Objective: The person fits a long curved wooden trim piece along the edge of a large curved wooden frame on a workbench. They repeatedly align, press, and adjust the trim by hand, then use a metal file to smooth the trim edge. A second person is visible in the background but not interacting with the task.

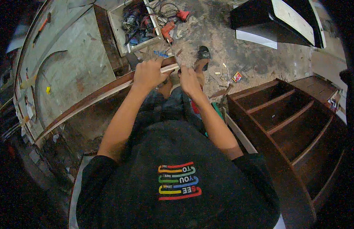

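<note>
**Long wooden strip held up at its end by the left hand**

A long wooden strip [104, 91], brown on its face and pale along its edge, is seen in front of the body. It is stretched from the lower left, along the near side of a grey-green table [75, 72], up to both hands. Near its far end it is gripped by the left hand [147, 74], with the fingers closed over the top and no gap left. The right hand [190, 80] is placed just beside the tip of the strip. Its fingers are bent in, but it cannot be told if anything is held in them.

On the table, an orange-and-black hand tool [43, 26] and a small yellow scrap [48, 90] can be seen. Past the hands, a wooden tray [147, 43] is filled with tools and wires, and an orange power drill [168, 32] is found by its right side. A black sandal [204, 52] can be seen near the right hand. A little red-and-yellow box [237, 77] is seen on the dusty floor [219, 42]. At the right, a dark brown shelf unit [290, 118] is split up by thin boards. A black T-shirt [135, 171] is worn.
</note>
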Demonstrator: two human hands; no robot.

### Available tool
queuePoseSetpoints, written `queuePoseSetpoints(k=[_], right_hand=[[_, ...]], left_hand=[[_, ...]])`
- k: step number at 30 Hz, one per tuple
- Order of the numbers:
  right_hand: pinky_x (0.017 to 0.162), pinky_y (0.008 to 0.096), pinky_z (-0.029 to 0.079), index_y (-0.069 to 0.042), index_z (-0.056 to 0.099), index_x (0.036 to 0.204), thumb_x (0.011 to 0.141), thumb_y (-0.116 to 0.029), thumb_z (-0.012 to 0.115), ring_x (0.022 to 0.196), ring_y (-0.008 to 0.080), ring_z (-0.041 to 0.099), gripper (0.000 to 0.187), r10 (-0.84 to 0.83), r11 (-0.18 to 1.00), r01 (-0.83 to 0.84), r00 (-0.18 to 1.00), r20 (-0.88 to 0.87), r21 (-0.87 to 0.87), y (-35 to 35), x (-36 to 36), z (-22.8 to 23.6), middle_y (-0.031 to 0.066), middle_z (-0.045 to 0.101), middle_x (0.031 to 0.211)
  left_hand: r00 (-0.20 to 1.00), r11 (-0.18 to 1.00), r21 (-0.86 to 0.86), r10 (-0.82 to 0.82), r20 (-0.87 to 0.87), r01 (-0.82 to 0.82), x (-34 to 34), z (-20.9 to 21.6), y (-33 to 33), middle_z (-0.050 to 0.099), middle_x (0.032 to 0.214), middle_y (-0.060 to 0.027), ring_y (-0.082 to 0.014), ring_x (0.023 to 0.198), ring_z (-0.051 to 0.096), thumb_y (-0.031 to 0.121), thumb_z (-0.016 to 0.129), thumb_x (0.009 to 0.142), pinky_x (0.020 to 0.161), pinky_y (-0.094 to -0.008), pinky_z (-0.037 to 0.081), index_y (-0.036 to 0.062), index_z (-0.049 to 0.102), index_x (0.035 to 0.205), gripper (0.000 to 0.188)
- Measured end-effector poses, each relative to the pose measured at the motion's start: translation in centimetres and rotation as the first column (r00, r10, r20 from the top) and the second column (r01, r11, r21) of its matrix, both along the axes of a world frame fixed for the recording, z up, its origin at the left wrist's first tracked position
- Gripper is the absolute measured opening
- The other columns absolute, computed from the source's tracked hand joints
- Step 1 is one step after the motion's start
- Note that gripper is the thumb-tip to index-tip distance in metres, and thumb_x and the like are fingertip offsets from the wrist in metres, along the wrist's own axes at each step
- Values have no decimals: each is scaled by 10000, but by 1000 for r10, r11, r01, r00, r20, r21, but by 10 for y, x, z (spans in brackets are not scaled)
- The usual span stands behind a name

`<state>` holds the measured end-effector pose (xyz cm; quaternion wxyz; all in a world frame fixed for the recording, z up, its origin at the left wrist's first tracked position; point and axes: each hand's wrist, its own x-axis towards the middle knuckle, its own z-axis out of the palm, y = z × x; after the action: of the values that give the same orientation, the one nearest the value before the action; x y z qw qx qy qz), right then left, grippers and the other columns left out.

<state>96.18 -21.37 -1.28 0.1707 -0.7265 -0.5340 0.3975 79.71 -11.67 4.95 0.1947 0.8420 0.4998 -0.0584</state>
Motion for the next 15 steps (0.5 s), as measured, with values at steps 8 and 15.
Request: queuePoseSetpoints(k=[8, 15], right_hand=[[861, 576, 491, 0, 488, 1333, 1058, -247, 474, 976, 534, 609, 370, 144, 989, -142, 981, 128, -30, -12, 3, 4, 365, 608, 1089], [772, 619, 485, 61, 620, 1097, 1040, -206, 446, 909, 542, 635, 324, -146, 922, 101, 985, -93, -373, -50, 29, 26, 343, 652, 985]], left_hand=[[1000, 1000, 26, 7, 8, -8, 3, 8, 3, 748, 882, -185, -368, 837, 749, 522, 787, 795, 743, -505, 587, 73, 718, 1051, 522], [998, 996, 71, 42, 37, -45, 5, 9, 1, 747, 898, -177, -364, 846, 749, 516, 786, 801, 747, -498, 590, 77, 712, 1094, 533]])
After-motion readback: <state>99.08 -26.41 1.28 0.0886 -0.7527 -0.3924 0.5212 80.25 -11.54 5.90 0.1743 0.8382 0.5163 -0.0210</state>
